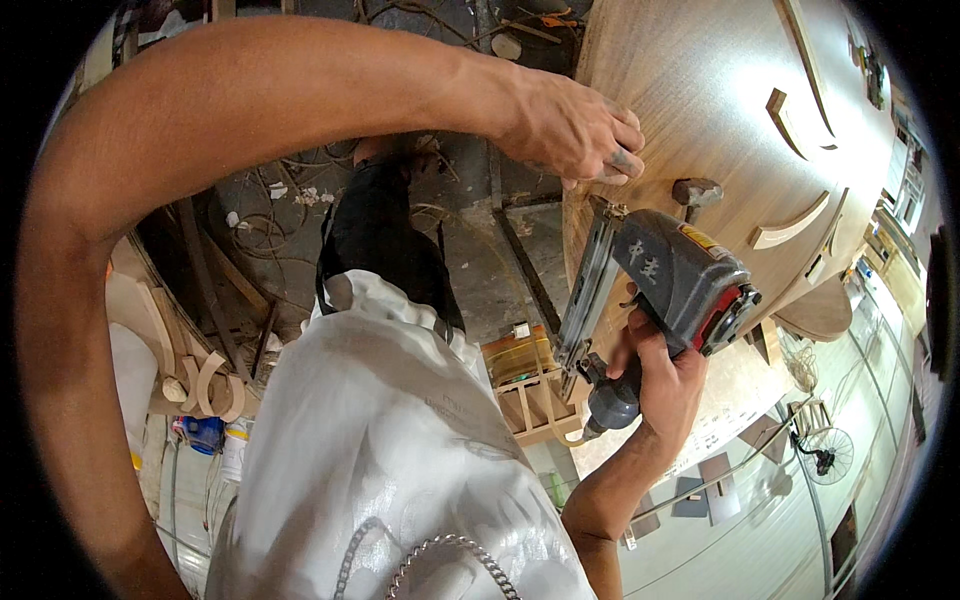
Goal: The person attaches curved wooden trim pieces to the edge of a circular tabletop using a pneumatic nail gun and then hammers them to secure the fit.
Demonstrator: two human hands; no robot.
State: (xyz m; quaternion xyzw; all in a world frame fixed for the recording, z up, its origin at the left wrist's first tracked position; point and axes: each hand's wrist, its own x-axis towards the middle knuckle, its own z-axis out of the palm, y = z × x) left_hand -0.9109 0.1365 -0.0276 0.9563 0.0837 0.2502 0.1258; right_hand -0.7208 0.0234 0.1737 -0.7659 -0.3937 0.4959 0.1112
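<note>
A grey and black nail gun (pixel 672 272) is in my right hand (pixel 668 378), which wraps round its handle. The gun's nose points up toward the edge of a large curved wooden panel (pixel 690 120), just below my left hand (pixel 585 135). That hand reaches across from the left with its fingers curled down at the panel's edge. What lies between those fingers is hidden. An air hose fitting (pixel 612 405) sits at the base of the gun's handle. A hammer (pixel 695 192) lies on the panel, close beyond the gun.
Curved wooden strips (pixel 790 222) lie on the panel. A wooden frame (pixel 540 405) stands below the gun. Hoses (pixel 265 235) and scraps litter the dark floor. More curved wood pieces (pixel 208 380) lie at left near a white bucket (pixel 234 455). A fan (pixel 825 455) stands at right.
</note>
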